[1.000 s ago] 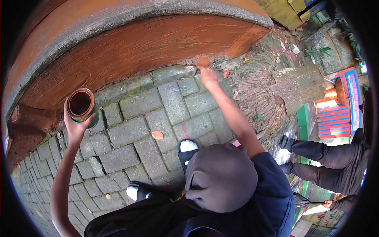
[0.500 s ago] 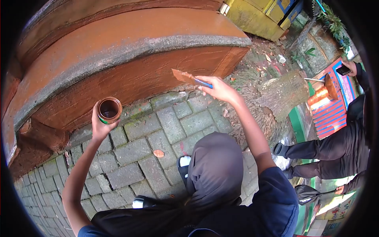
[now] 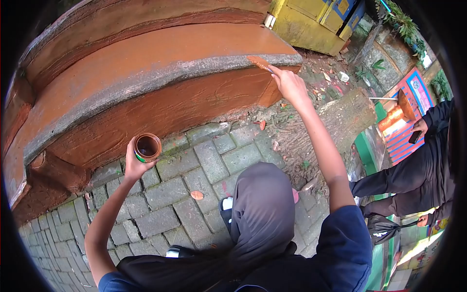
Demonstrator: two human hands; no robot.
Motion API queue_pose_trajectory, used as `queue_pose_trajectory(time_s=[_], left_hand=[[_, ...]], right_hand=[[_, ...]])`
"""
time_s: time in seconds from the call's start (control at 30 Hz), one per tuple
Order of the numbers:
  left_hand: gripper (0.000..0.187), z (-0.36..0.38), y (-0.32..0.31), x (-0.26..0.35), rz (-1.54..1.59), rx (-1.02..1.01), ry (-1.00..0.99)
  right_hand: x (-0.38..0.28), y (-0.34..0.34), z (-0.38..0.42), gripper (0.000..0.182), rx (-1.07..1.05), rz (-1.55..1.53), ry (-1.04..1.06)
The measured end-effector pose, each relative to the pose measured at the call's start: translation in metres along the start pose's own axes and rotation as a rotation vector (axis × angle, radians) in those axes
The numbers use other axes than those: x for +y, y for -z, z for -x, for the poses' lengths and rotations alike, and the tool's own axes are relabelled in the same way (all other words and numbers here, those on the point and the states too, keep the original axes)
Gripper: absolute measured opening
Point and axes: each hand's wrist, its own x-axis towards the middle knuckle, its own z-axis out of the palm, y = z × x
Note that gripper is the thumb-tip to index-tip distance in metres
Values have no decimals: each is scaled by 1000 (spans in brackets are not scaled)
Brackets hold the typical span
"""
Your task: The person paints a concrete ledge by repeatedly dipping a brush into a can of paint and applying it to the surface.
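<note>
My left hand (image 3: 136,163) is wrapped round a small open paint can (image 3: 147,147), with dark brown paint inside and a strip of green on its side. In my right hand (image 3: 290,87) is a paintbrush (image 3: 261,63), its bristles coated in orange-brown paint. The bristles lie against the grey unpainted edge (image 3: 185,66) of the curved step, near its right end. Orange-brown paint covers the step's top (image 3: 160,45) and its front face (image 3: 175,104); the long rounded edge between them is mostly bare grey.
Grey paving blocks (image 3: 155,221) run along the step's foot. A tree stump (image 3: 340,117) with spreading roots stands to the right. Beyond it a person in dark clothes (image 3: 408,182) holds a phone (image 3: 415,136). A yellow box-like structure (image 3: 306,24) stands at the back.
My right hand has moved the paintbrush up from the front face to the step's grey edge. The paint can has shifted slightly right and down in view.
</note>
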Motion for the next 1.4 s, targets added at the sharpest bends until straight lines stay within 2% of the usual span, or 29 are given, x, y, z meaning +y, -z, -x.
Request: queue_pose_trajectory(time_s=[0.1,0.23,0.3,0.53,0.73,0.83,0.9,0.93,1.0,1.03,1.1,1.23,1.4], left_hand=[[102,-4,0,4,8,11,-16],[101,-6,-2,5,-10,17,-15],[101,-5,-3,4,-5,14,-30],[101,-3,-7,4,62,-12,-34],[101,-6,-3,12,-12,4,-29],[101,-9,-6,5,96,30,-69],[101,-12,-7,4,-22,35,-84],[101,-12,-8,2,-21,53,-110],[100,-14,-6,13,-52,25,-101],[101,-15,-6,13,-24,20,-121],[102,-14,-6,16,-38,25,-109],[103,-11,-8,22,42,33,-94],[103,-6,-5,34,80,8,-50]], right_hand=[[2,-7,-8,30,-104,13,20],[-1,-6,-10,30,-31,27,11],[-4,-4,-9,33,-165,9,-55],[1,-7,-11,30,-114,18,2],[-20,14,7,31,-127,-18,-8],[-50,38,22,31,-118,-210,88],[-71,50,22,31,-288,-314,214],[-86,52,20,31,-294,-341,241],[-112,56,19,28,-267,-374,484],[-129,64,18,28,-272,-393,503],[-167,77,15,26,-461,-318,580],[-218,62,12,24,-430,-374,783],[-248,37,13,21,-377,-377,862]])
